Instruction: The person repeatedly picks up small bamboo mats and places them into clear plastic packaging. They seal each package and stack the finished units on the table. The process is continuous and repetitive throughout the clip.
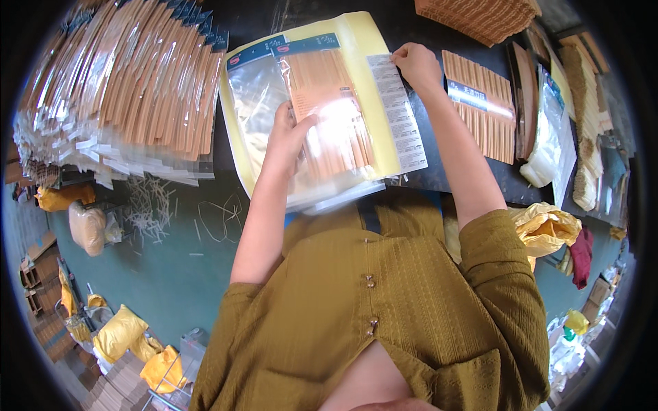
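Observation:
My left hand [292, 134] grips the left edge of a clear plastic packet of wooden chopsticks [329, 113] with a dark blue header. Under that packet lies a clear plastic bag [254, 103] with a similar header, on a yellow sheet [383, 138]. My right hand [417, 67] pinches the top right corner of a sheet of small printed labels [398, 113], which overlaps the yellow sheet's right side. Whether a single label is between the fingertips cannot be told. Right of my right forearm, a flat row of chopsticks [478, 105] lies under a blue printed band.
Many filled chopstick packets [128, 87] are stacked at the left of the dark table [432, 169]. More chopsticks [478, 18] are piled at the top right. Plastic bags [547, 133] lie farther right. A yellow sack [545, 231] sits beside my right elbow; scraps [149, 205] litter the green floor.

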Tool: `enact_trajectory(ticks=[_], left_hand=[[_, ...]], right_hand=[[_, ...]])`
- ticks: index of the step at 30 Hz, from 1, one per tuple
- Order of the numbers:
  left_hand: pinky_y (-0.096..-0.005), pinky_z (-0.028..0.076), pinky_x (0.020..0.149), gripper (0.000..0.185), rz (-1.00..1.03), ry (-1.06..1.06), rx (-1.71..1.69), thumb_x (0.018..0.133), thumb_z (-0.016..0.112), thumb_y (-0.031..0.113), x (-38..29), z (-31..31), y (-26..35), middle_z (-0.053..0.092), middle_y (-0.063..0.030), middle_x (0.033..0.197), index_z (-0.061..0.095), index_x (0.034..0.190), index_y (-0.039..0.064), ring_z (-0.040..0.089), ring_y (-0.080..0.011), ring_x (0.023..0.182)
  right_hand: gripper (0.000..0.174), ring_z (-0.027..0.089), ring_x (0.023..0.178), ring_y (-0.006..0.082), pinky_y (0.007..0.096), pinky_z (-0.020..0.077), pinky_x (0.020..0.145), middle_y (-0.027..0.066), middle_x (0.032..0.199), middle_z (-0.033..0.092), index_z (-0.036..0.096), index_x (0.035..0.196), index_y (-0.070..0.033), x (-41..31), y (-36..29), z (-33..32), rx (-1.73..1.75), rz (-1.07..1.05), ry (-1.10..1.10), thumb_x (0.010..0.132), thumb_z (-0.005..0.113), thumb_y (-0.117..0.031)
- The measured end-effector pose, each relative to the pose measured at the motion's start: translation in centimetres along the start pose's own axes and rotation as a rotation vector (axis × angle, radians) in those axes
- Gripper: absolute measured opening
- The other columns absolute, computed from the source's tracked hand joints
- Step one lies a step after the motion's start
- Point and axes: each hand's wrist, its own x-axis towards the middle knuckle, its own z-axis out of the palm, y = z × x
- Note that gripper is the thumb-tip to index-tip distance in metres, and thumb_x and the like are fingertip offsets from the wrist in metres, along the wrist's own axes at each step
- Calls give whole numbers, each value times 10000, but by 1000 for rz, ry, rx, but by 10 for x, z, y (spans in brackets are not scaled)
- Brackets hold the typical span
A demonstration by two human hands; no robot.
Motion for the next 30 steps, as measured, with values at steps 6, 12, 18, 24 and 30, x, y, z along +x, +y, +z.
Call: enact_trajectory(ticks=[6,12,18,24,30], left_hand=[[-331,514,810,550,12,19,-3,890,617,112,0,2,-1,591,-198,1146,329,1333,-41,616,-230,1020],[-334,514,812,535,-7,12,-23,895,606,108,-4,6,6,592,-195,1152,340,1334,-42,615,-231,1023],[-302,510,715,540,-170,50,-32,881,608,192,-4,-1,14,599,-123,1088,385,1322,-24,611,-184,951],[-261,490,606,588,-146,49,-13,877,619,255,-4,-1,13,605,-99,1053,382,1347,-7,619,-137,873],[-247,497,614,636,-78,8,42,854,659,193,-3,0,8,615,-135,1101,345,1362,-26,638,-151,896]], right_hand=[[65,606,751,267,369,480,658,67,801,618,660,812,-85,-36,-1,1,-115,-781,507,784,669,-143],[94,558,707,182,295,442,632,49,800,592,643,816,-23,-131,-12,-9,355,-764,394,794,701,-93],[233,551,748,77,238,446,688,37,834,651,671,926,42,-139,-26,2,1012,250,-472,871,661,-184],[212,475,607,31,190,352,548,-5,745,613,656,929,-3,-129,-31,13,988,178,-565,871,679,-206],[243,560,703,74,215,426,646,27,782,646,670,913,6,-121,-33,20,929,144,-548,852,696,-228]])
